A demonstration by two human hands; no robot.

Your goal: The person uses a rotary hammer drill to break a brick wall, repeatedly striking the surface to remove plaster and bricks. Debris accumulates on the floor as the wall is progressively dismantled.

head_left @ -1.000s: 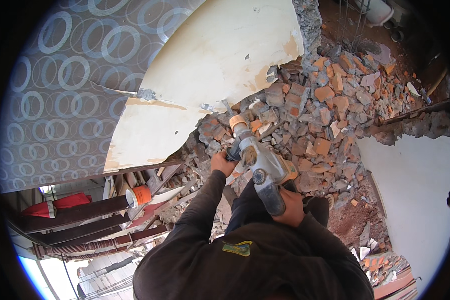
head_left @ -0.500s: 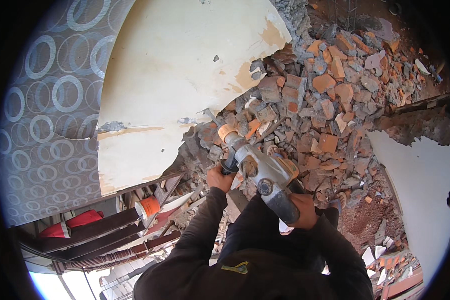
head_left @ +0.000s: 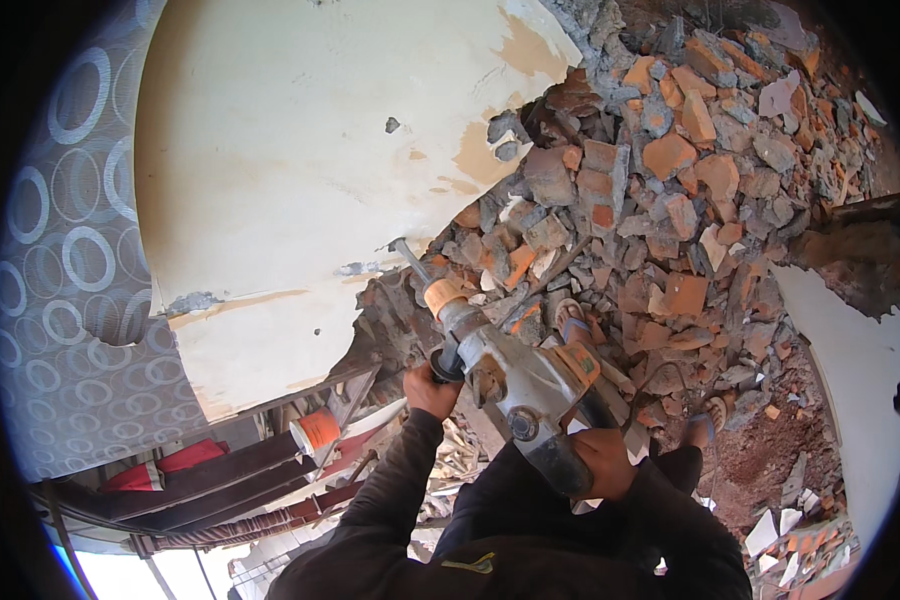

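- Both hands clamped on grey demolition hammer (head_left: 515,375): left hand (head_left: 428,385) grip wrapped round its black side handle, right hand (head_left: 602,462) grip closed on rear handle.
- Hammer sits centre frame, angled up-left; chisel bit (head_left: 410,260) tip touches broken edge of cream plaster wall (head_left: 300,150), right where exposed brick starts.
- Orange collar (head_left: 443,295) just behind bit.
- Brick rubble pile (head_left: 670,200) right of tool, red and grey chunks, spreads toward upper right.
- Foot in sandal (head_left: 573,322) just beside hammer body, standing on rubble.
- Grey wallpaper with ring pattern (head_left: 70,260) left of plaster.
- Versus earlier frame: view tilted, plaster fills more of frame, hammer reads lower and more central; both grips unchanged.
- Dark sleeves at lower edge.
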